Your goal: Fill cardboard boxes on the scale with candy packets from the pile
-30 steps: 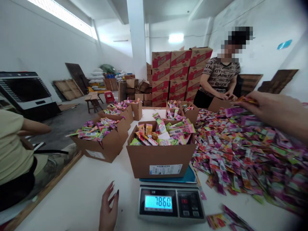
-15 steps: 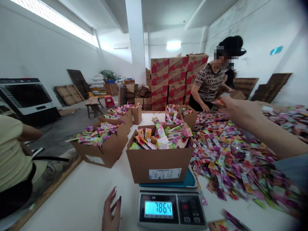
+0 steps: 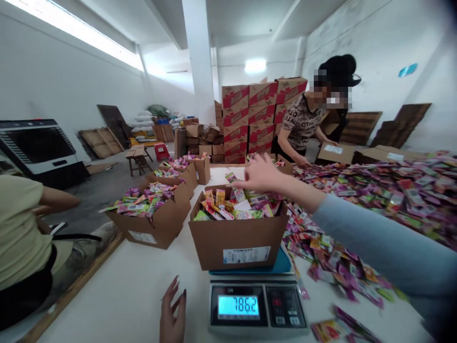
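My left hand (image 3: 173, 309) is by the front edge of the table, left of a digital scale (image 3: 259, 307), fingers apart and nothing in them. On the scale's blue pan (image 3: 282, 263) stands a cardboard box (image 3: 214, 243) with a printed label, full of small colourful snack sachets (image 3: 219, 196). Above the back of this box hovers my right hand (image 3: 264, 175), palm down, thumb and fingers spread; its palm side is hidden. The display shows 7862.
A large heap of sachets (image 3: 403, 195) covers the table's right side. More filled boxes (image 3: 153, 228) stand left and behind. A co-worker in a cap (image 3: 303, 124) leans over the heap; another person's arm (image 3: 59, 197) shows at left. Loose sachets (image 3: 330, 329) lie beside the scale.
My right hand has swung left from over the heap to above the box, its fingers now spread. The reading went from 7864 to 7862. My left hand has stayed beside the scale.
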### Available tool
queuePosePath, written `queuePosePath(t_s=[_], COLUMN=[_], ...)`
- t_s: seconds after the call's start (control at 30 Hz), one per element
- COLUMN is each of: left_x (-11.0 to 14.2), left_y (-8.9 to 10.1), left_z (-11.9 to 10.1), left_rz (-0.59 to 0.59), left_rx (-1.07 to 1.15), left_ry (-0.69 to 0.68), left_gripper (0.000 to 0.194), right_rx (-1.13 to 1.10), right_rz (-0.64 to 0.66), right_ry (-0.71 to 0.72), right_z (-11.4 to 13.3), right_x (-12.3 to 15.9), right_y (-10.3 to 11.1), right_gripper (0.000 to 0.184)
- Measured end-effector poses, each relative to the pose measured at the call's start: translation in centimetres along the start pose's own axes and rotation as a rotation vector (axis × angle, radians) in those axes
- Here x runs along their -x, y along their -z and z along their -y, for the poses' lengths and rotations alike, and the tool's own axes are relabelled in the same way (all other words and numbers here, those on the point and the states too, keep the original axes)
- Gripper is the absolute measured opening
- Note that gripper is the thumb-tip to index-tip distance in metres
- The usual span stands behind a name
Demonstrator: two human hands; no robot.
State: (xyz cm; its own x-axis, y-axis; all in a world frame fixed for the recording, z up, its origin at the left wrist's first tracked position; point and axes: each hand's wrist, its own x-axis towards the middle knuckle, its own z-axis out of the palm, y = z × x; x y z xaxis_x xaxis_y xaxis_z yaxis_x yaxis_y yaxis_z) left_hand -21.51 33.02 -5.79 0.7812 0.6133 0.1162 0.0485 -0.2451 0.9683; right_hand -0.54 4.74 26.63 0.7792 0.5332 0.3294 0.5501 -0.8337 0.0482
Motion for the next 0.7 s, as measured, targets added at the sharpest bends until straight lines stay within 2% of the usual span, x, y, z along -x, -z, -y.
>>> queuePosePath(t_s=[0.07,0.13,0.23,0.3,0.33,0.37,0.4,0.43,0.53,0.6,0.63,0.7], left_x=[0.3,0.5,0.5,0.3,0.1,-0.1,-0.3,-0.5,-0.7,-0.5,-0.3,0.1], left_y=[-0.5,-0.4,0.9,1.8,2.1,2.2,2.1,1.9,0.4,-0.6,-0.9,-1.3], left_z=[-1.0,-1.0,0.3,1.3,1.6,1.8,1.8,1.6,0.3,-0.6,-0.9,-1.0], left_rz=[-0.018,-0.023,-0.012,-0.021,-0.030,-0.037,-0.040,-0.046,-0.035,-0.017,-0.011,-0.006], left_rx=[-0.005,-0.024,-0.026,-0.019,-0.019,-0.018,-0.012,-0.006,0.020,0.038,0.044,0.043], left_ry=[-0.038,-0.062,-0.088,-0.085,-0.071,-0.058,-0.047,-0.036,-0.008,-0.003,-0.011,-0.035], left_gripper=[0.062,0.058,0.056,0.058,0.060,0.062,0.063,0.065,0.066,0.062,0.060,0.058], right_rx=[-0.059,-0.141,-0.003,0.262,0.349,0.382,0.351,0.268,-0.070,-0.182,-0.180,-0.106], right_rz=[0.065,0.038,-0.183,-0.334,-0.386,-0.397,-0.368,-0.299,0.073,0.289,0.345,0.338], right_ry=[-0.010,-0.024,-0.137,-0.339,-0.440,-0.483,-0.457,-0.366,0.039,0.191,0.221,0.225], right_z=[2.3,2.1,-2.4,-6.4,-8.2,-9.5,-10.3,-10.5,-8.5,-6.2,-5.2,-4.0], right_x=[-1.3,-1.3,1.4,4.0,5.2,6.2,7.0,7.5,7.5,6.7,6.3,5.7], right_y=[-0.5,0.2,2.9,4.4,4.9,5.0,4.9,4.6,2.9,1.8,1.4,0.9], right_gripper=[0.044,0.026,0.027,0.029,0.032,0.038,0.047,0.058,0.075,0.069,0.061,0.039])
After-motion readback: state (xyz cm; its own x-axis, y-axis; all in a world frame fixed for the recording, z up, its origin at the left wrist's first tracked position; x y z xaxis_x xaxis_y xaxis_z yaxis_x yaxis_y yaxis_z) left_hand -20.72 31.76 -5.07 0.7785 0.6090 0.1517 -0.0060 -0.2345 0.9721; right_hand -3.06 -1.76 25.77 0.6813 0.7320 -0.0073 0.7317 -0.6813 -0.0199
